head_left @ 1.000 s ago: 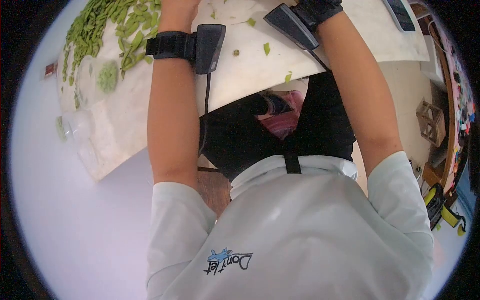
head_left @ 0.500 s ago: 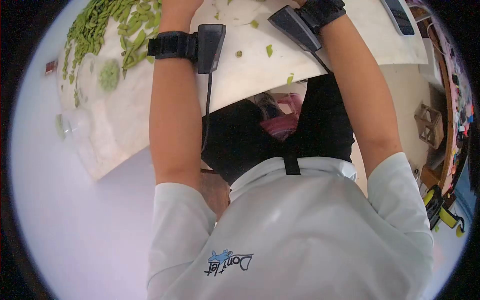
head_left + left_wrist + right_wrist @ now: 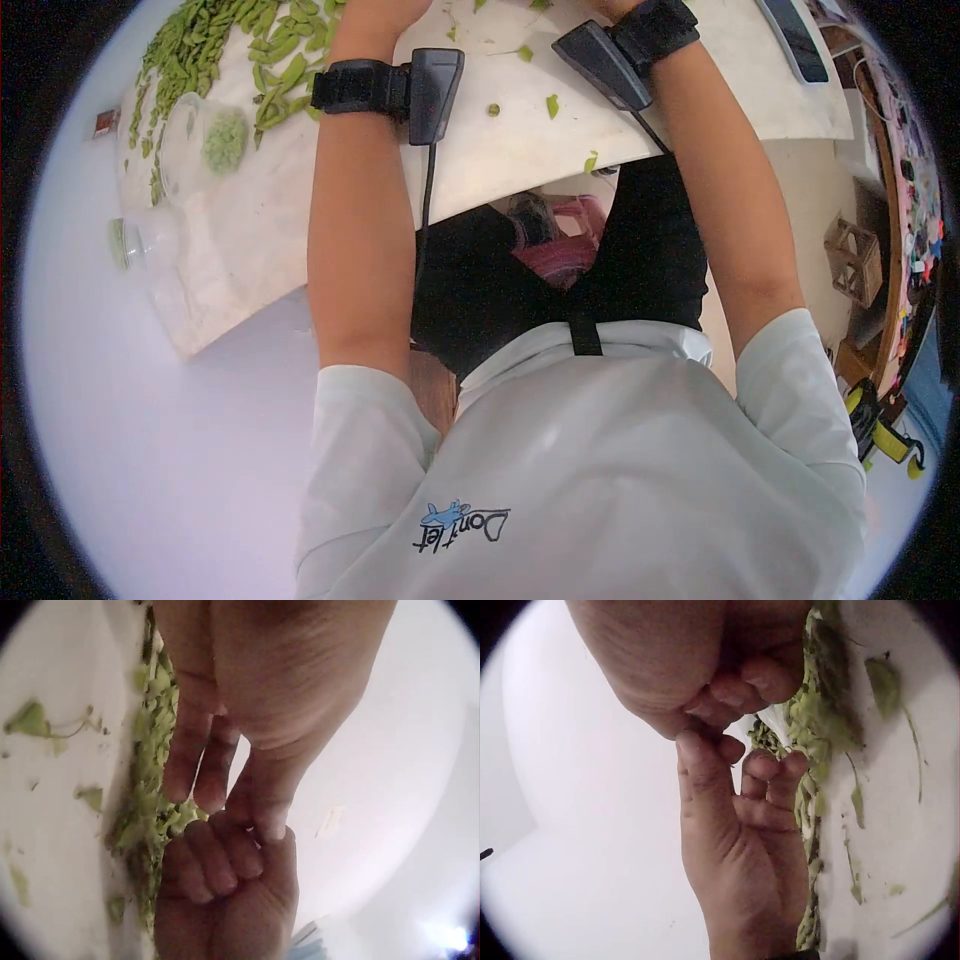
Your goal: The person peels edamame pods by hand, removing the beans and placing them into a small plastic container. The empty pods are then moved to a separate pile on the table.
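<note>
Two hands meet beside a heap of green pods

The left hand (image 3: pixel 266 682) and the right hand (image 3: pixel 225 889) come together at the thumbs and fingertips. The left hand brings its thumb toward its forefinger, while its other fingers reach out loosely. The right hand has its fingers folded in toward the palm. Whether either hand pinches anything cannot be told, because the fingers hide the spot where they meet.

The pods (image 3: pixel 180 70) lie on the white desk (image 3: pixel 470 175), in a dense heap on the person's left, with a looser group (image 3: pixel 285 40) between that heap and the left forearm. Both wrist views show greenery close by the hands. A clear bowl (image 3: pixel 176 150) stands near the pods, with pale green beans (image 3: pixel 225 140) in it, and a clear container (image 3: pixel 155 243) is nearer the desk's left edge.

Leaf scraps (image 3: pixel 552 105) and a small round bit (image 3: pixel 493 110) are scattered on the desk between the forearms. A phone (image 3: pixel 797 40) lies on the person's right. Each wrist wears a black strap (image 3: pixel 362 86) with a dark box (image 3: pixel 436 97) attached. The person wears a pale shirt (image 3: pixel 620 450) and dark trousers.
</note>
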A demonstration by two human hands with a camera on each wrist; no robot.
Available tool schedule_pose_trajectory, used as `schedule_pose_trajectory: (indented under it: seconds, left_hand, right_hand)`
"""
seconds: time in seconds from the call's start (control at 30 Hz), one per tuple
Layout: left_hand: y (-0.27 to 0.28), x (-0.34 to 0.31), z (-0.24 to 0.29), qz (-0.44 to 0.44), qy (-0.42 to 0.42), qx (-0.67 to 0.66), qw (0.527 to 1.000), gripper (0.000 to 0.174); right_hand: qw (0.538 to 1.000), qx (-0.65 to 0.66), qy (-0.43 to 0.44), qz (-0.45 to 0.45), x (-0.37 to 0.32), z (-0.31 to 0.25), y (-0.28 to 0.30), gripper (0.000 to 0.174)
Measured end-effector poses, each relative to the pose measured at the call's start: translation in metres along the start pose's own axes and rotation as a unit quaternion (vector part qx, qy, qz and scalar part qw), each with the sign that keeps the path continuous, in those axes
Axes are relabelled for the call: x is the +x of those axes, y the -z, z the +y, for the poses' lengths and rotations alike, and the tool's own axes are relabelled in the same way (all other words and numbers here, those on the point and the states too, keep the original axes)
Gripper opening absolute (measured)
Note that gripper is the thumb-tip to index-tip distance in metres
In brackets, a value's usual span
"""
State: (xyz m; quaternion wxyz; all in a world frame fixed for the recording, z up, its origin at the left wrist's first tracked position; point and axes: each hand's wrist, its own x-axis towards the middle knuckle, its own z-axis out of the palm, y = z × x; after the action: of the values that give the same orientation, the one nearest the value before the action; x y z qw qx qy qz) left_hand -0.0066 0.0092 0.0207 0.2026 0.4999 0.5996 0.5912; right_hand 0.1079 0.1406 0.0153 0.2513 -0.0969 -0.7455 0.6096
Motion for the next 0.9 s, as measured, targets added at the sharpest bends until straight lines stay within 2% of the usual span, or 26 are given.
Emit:
schedule_pose_trajectory:
  seconds: [0.13, 0.23, 0.33, 0.43, 0.53, 0.63, 0.7, 0.77, 0.8, 0.9]
  left_hand:
    - [-0.001, 0.000, 0.002, 0.013, -0.004, 0.007, 1.000, 0.013]
    - [-0.002, 0.000, 0.001, 0.032, 0.004, 0.002, 0.999, 0.017]
    - [0.003, 0.000, -0.002, 0.082, -0.021, 0.011, 0.996, 0.016]
    - [0.001, 0.000, 0.004, 0.120, -0.060, 0.000, 0.991, 0.015]
    - [-0.009, -0.005, 0.029, 0.201, 0.004, -0.081, 0.976, 0.022]
    - [0.021, -0.025, 0.016, 0.259, -0.013, -0.031, 0.965, 0.033]
    - [0.039, -0.057, 0.054, 0.215, -0.041, 0.047, 0.975, 0.032]
    - [0.074, -0.088, 0.078, 0.316, -0.019, 0.098, 0.944, 0.029]
    - [0.096, -0.100, 0.086, 0.335, -0.022, 0.144, 0.931, 0.025]
    - [0.152, -0.130, 0.102, 0.348, 0.087, 0.284, 0.889, 0.023]
  right_hand:
    - [0.996, -0.064, 0.056, 0.010, 0.006, 0.004, 0.002, 0.037]
    - [0.991, -0.097, 0.065, 0.069, 0.008, 0.006, 0.002, 0.038]
    - [0.987, -0.119, 0.043, 0.098, 0.007, 0.004, 0.002, 0.038]
    - [0.992, -0.075, 0.022, 0.099, 0.006, 0.004, 0.002, 0.037]
    - [0.994, -0.044, 0.018, 0.094, 0.006, 0.003, 0.003, 0.037]
    - [0.994, -0.018, 0.011, 0.111, 0.005, 0.005, 0.006, 0.030]
    - [0.990, 0.049, 0.027, 0.130, 0.005, 0.011, 0.004, 0.024]
    - [0.989, 0.073, 0.023, 0.129, 0.005, 0.002, -0.002, 0.021]
    - [0.990, 0.062, 0.012, 0.122, 0.000, -0.006, -0.002, 0.020]
    - [0.995, 0.034, -0.001, 0.094, -0.002, -0.007, 0.001, 0.021]
